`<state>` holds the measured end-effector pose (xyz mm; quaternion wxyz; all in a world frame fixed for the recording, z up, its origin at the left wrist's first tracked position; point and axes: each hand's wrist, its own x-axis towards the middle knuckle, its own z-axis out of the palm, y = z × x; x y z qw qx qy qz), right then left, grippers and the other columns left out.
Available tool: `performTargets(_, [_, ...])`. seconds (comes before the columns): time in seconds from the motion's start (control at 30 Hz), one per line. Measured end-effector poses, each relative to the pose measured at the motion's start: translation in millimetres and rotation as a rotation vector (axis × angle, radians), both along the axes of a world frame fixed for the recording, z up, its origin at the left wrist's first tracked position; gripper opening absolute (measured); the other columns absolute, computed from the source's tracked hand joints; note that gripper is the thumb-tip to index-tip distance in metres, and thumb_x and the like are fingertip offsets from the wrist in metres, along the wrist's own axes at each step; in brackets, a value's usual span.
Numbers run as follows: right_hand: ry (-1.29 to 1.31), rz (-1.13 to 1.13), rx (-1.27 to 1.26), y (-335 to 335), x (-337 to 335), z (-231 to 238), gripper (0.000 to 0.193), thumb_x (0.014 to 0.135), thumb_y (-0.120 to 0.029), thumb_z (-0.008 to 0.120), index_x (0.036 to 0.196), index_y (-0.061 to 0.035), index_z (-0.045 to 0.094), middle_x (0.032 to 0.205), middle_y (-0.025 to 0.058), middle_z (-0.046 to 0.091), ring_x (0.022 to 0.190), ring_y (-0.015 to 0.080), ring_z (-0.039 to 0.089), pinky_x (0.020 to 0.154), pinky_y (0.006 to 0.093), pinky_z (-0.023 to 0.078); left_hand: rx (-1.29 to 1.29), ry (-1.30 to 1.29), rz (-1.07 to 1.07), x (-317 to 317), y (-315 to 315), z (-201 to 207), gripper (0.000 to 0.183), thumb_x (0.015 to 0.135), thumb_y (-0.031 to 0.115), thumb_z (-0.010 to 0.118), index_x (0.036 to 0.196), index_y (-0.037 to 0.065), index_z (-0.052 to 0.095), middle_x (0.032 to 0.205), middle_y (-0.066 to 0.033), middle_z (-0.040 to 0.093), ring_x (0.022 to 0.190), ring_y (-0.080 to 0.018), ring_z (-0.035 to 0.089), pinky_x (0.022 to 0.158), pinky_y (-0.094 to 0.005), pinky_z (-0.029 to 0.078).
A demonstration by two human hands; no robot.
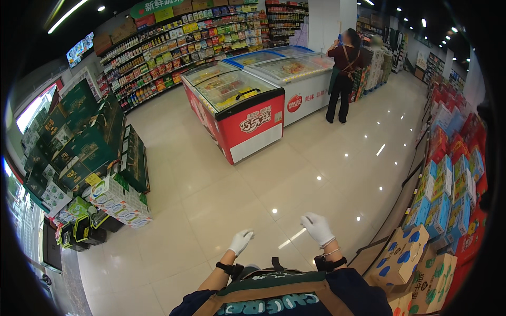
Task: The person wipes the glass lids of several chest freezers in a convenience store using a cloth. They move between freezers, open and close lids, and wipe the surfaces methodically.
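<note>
Both my hands in white gloves, lower centre of frame, over pale floor tiles (211,210). Left hand (241,242) and right hand (318,229) apart; fingers look bent, nothing visible in either. How far closed, I cannot tell. Nearest goods: tan carton with blue patches (401,255), lower right, well apart from both, right hand nearer. Its long axis seems to slant toward upper right. Red chest freezer (258,126) farther off, upper centre.
</note>
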<state>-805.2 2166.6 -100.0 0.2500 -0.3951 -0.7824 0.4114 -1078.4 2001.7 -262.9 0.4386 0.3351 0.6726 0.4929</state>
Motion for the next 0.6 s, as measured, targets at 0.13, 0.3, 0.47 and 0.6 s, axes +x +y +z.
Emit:
performTargets(0.13, [0.052, 0.125, -0.045, 39, -51, 1, 0.025, 0.094, -0.025, 0.059, 0.102, -0.0023, 0.066, 0.089, 0.0161, 0.068, 0.081, 0.0275, 0.067, 0.074, 0.0330, 0.051, 0.237, -0.197, -0.093, -8, 83, 108, 0.043, 0.098, 0.024, 0.056, 0.131, -0.003, 0.052, 0.120, -0.0189, 0.063, 0.110, -0.0272, 0.063, 0.097, -0.0361, 0.048])
performTargets(0.3, [0.438, 0.044, -0.366, 70, -105, 2, 0.034, 0.099, -0.024, 0.054, 0.119, 0.0029, 0.059, 0.107, 0.0117, 0.066, 0.097, 0.0210, 0.064, 0.086, 0.0316, 0.051, 0.661, -0.917, -0.327, -19, 164, 195, 0.067, 0.097, 0.041, 0.052, 0.147, 0.003, 0.032, 0.147, -0.0222, 0.040, 0.136, -0.0352, 0.040, 0.114, -0.0462, 0.032])
performTargets(0.47, [0.743, -0.165, -0.531, 120, -141, 35, 0.029, 0.102, -0.020, 0.048, 0.108, 0.0050, 0.059, 0.100, 0.0094, 0.064, 0.092, 0.0180, 0.063, 0.084, 0.0315, 0.052, 0.702, -1.031, -0.619, -16, 254, 225, 0.086, 0.092, 0.057, 0.050, 0.153, 0.007, 0.017, 0.157, -0.0187, 0.019, 0.146, -0.0347, 0.018, 0.120, -0.0473, 0.014])
performTargets(0.6, [0.709, -0.197, -0.509, 165, -156, 53, 0.025, 0.102, -0.019, 0.048, 0.100, 0.0022, 0.060, 0.092, 0.0075, 0.062, 0.087, 0.0160, 0.062, 0.080, 0.0293, 0.052, 0.711, -0.963, -0.705, -36, 300, 228, 0.091, 0.090, 0.059, 0.051, 0.155, 0.009, 0.012, 0.160, -0.0165, 0.015, 0.148, -0.0330, 0.013, 0.121, -0.0463, 0.008])
